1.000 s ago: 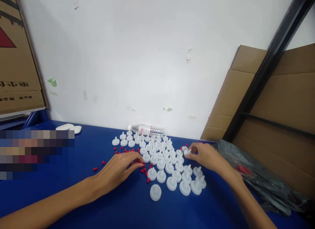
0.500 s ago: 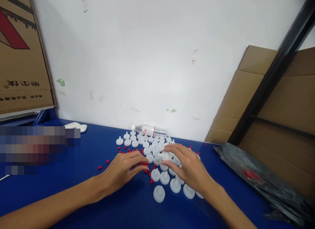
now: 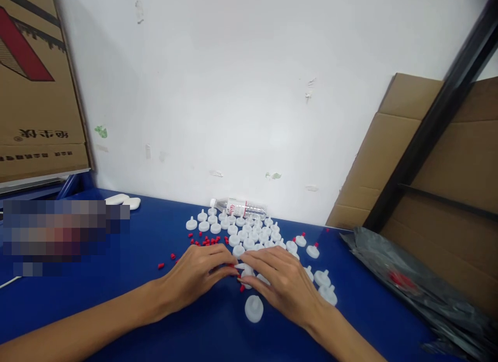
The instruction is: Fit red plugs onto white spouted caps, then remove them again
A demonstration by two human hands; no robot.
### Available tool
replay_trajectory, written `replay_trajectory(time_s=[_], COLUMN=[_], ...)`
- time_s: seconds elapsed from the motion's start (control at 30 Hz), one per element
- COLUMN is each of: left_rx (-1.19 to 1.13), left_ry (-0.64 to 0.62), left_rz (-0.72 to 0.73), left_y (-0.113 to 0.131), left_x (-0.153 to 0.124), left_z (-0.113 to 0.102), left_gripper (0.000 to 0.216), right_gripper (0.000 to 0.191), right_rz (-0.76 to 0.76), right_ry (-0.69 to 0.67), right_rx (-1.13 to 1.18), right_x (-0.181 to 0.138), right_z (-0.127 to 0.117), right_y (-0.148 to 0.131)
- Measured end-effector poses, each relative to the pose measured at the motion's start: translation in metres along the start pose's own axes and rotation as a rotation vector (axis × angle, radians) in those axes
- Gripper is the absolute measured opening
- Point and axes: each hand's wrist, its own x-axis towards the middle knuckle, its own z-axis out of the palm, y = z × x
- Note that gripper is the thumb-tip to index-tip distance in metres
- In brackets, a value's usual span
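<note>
My left hand point(image 3: 204, 268) is closed in a pinch, with a bit of a small red cap point(image 3: 232, 265) showing at its fingertips. Facing it, my right hand point(image 3: 282, 276) curls round a white plastic nozzle lid point(image 3: 241, 267), whose spout points left at the left fingertips. The two sets of fingertips almost meet; whether cap and spout touch is hidden. Several like white lids stand spout-up around and behind the right hand, one of them a lone lid point(image 3: 254, 308) in front. Loose red caps point(image 3: 210, 241) lie behind my left hand. A lid at the right point(image 3: 313, 251) carries a red cap on its spout.
A clear plastic bottle point(image 3: 243, 208) lies on its side by the wall behind the lids. A grey plastic bag point(image 3: 389, 279) and cardboard point(image 3: 373, 159) flank the blue table point(image 3: 187, 331) at right. White objects point(image 3: 132, 203) and a blurred patch are at left.
My right hand has moved left and a little nearer with the white nozzle lid, bringing it to my left fingertips. The left hand has barely moved. Capped lids at the right have come into sight.
</note>
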Motion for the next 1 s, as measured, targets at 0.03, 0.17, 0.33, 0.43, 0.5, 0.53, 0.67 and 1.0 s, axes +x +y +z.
replay_trajectory(time_s=[0.03, 0.17, 0.33, 0.43, 0.5, 0.53, 0.67, 1.0], left_rx=[-0.003, 0.033, 0.187, 0.174, 0.125, 0.096, -0.012, -0.189], left_ry=[-0.006, -0.021, -0.062, -0.033, -0.015, -0.016, -0.048, -0.139], left_rz=[0.001, 0.023, 0.09, 0.12, 0.115, 0.11, 0.081, -0.033], left_y=[0.0, 0.0, 0.004, 0.009, 0.012, 0.013, 0.018, 0.029], left_x=[0.0, 0.0, 0.001, 0.001, 0.0, -0.001, -0.002, -0.003], left_z=[0.0, -0.001, 0.0, 0.001, 0.001, 0.0, -0.004, -0.005], left_gripper=[0.019, 0.021, 0.038, 0.042, 0.04, 0.039, 0.036, 0.036], right_gripper=[0.033, 0.037, 0.037, 0.04, 0.042, 0.042, 0.04, 0.027], right_rz=[-0.013, -0.059, -0.056, -0.056, -0.06, -0.064, -0.108, -0.193], right_ry=[0.009, 0.025, 0.079, 0.094, 0.112, 0.122, 0.146, 0.184], right_rx=[0.011, 0.045, 0.081, 0.106, 0.114, 0.115, 0.061, -0.032], right_x=[0.0, -0.001, 0.001, 0.003, 0.004, 0.004, 0.002, 0.001], right_z=[0.001, 0.005, 0.001, -0.003, -0.006, -0.007, -0.007, -0.008], right_y=[0.0, -0.002, -0.005, -0.009, -0.011, -0.011, -0.013, -0.017])
